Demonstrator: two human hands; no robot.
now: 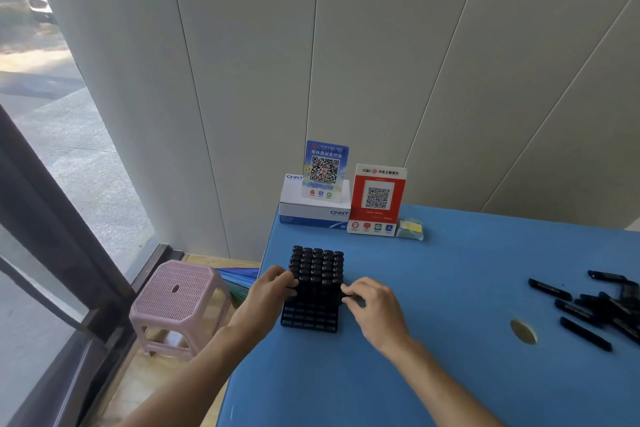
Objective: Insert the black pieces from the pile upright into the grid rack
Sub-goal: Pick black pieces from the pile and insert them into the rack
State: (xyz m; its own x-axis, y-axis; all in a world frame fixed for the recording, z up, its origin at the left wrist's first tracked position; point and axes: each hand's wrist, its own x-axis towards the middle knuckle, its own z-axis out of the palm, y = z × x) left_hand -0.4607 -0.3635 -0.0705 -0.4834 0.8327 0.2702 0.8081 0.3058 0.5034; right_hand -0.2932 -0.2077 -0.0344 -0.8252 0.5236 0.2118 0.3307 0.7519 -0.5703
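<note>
1. Nearest the camera, two bare forearms reach over the near edge of the blue table (433, 340) toward the black grid rack (309, 317).
2. On the rack's left side, the left hand (268, 291) has its fingers curled against the standing black pieces (317, 270); whether it pinches one piece or only steadies the block cannot be told.
3. On the rack's right side, the right hand (375, 305) lies with its fingers bent inward, the tips touching the right edge of the rack and pieces; the exact grip is not clear.
4. The rack's near rows show bare cells, while its far rows are filled with pieces standing upright, packed close together.
5. Well to the right, near the table's right edge, the pile of loose black pieces (595, 308) lies flat and criss-crossed, with a round hole (523, 332) in the tabletop just beside it.
6. Left of the table, a pink plastic stool (180, 295) stands on the floor by the window.
7. At the table's far edge, a white CHNT box (313, 210) carries a blue QR-code stand (325, 170), with a red ICBC QR-code stand (377, 199) just beside it, against the white panelled wall.
</note>
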